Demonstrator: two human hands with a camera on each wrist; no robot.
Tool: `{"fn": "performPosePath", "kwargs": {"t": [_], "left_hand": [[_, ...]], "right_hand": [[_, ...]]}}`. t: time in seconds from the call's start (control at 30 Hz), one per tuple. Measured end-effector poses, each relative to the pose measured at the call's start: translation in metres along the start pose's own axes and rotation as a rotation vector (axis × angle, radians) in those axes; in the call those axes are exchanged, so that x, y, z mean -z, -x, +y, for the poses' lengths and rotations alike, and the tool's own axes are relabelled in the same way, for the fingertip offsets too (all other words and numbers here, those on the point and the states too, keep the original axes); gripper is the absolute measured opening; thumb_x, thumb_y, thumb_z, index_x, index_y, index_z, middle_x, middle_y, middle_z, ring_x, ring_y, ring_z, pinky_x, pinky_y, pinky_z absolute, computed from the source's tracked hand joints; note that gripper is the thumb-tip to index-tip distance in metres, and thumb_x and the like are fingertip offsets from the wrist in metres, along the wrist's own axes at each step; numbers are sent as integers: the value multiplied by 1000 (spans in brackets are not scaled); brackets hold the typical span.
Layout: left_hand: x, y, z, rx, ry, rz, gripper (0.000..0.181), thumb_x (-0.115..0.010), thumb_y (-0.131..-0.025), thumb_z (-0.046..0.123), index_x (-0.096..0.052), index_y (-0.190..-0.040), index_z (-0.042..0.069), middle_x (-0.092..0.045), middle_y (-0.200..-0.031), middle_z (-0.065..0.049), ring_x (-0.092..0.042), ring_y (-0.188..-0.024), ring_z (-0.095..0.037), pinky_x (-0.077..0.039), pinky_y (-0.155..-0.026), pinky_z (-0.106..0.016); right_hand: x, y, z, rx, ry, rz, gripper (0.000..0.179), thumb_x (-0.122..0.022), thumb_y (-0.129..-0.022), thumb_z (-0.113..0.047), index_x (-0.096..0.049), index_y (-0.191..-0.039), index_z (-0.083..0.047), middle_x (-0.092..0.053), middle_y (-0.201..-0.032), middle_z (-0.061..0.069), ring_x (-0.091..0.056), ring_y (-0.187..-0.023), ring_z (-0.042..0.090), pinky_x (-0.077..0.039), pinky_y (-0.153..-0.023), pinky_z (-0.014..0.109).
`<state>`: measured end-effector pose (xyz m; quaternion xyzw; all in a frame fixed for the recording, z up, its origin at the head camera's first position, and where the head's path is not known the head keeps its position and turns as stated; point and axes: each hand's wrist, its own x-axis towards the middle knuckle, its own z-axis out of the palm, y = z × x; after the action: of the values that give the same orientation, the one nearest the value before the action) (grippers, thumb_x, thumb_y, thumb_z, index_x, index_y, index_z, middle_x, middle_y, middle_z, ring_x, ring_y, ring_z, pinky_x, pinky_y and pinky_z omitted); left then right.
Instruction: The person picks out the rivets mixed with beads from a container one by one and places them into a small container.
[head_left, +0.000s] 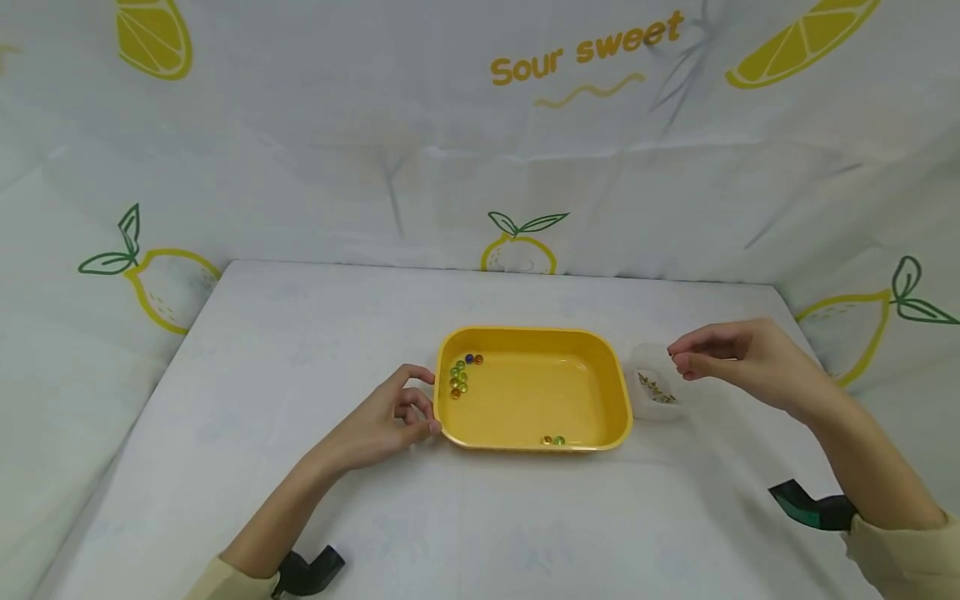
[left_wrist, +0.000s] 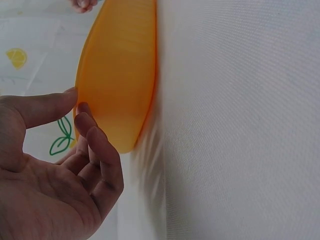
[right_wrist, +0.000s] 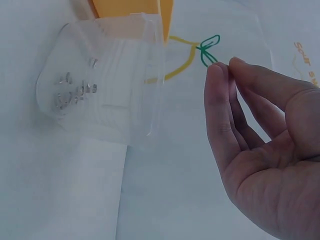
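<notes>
A yellow tray [head_left: 525,408] lies on the white table. Inside it, several small glass marbles [head_left: 458,379] in green and amber, plus a blue one, gather by the left wall. Two more marbles [head_left: 553,440] lie near the front wall. My left hand [head_left: 375,429] holds the tray's left rim with thumb and bent fingers [left_wrist: 102,150]. Beside the tray's right end stands a clear plastic box [right_wrist: 125,95] with several tiny gold metal pieces [head_left: 656,387]. Above its right edge, my right hand [head_left: 742,362] pinches a tiny gold-brown piece, mostly hidden between thumb and index finger.
A white cloth printed with lemons [head_left: 517,250] hangs behind the table and at both sides. Black straps with camera mounts [head_left: 813,507] sit at both wrists. The clear box stands close against the tray's right side.
</notes>
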<state>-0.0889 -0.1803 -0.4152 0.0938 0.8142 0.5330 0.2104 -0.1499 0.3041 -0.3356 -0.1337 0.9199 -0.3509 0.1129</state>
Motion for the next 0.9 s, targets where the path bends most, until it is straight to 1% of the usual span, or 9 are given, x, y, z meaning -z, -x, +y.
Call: {"fn": "performPosePath", "kwargs": {"t": [0.13, 0.33, 0.47, 0.67, 0.9], "left_hand": [[0, 0, 0, 2, 5, 0, 60, -78, -97, 14, -44, -145, 6, -69, -103, -8, -60, -77, -18, -51, -66, -24], [0, 0, 0, -5, 1, -1, 60, -78, -97, 13, -44, -145, 6, -69, -103, -8, -61, -77, -17, -51, -67, -24], [0, -1, 1, -13, 5, -2, 60, -78, -97, 13, -43, -145, 5, -70, -103, -8, -61, -76, -17, -51, -67, -24], [1, 0, 1, -15, 11, -5, 61, -78, -97, 14, -43, -145, 5, -70, -103, -9, -61, -76, -17, -50, -67, -24], [1, 0, 1, -15, 7, -7, 60, -78, -97, 15, -43, -145, 5, -70, -103, -9, -62, -76, -17, -51, -67, -24]], "right_hand": [[-2, 3, 8, -8, -25, -8, 21, -76, -102, -14, -78, -120, -4, -82, -94, -9, -79, -86, 9, -59, -80, 13], [-6, 5, 17, 32, -63, -25, 20, -74, -102, -7, -77, -119, 1, -83, -95, -6, -79, -85, 12, -61, -79, 16], [-8, 4, 20, 32, -60, -45, 19, -74, -102, -8, -77, -119, 0, -83, -96, -3, -79, -85, 14, -62, -79, 17], [-12, 3, 18, 37, -49, -72, 19, -74, -102, -9, -78, -118, -1, -84, -100, 2, -79, -85, 17, -63, -79, 19], [-15, 2, 19, 23, -5, -85, 18, -75, -101, -10, -79, -117, -2, -83, -103, 10, -79, -84, 15, -64, -79, 22]]}}
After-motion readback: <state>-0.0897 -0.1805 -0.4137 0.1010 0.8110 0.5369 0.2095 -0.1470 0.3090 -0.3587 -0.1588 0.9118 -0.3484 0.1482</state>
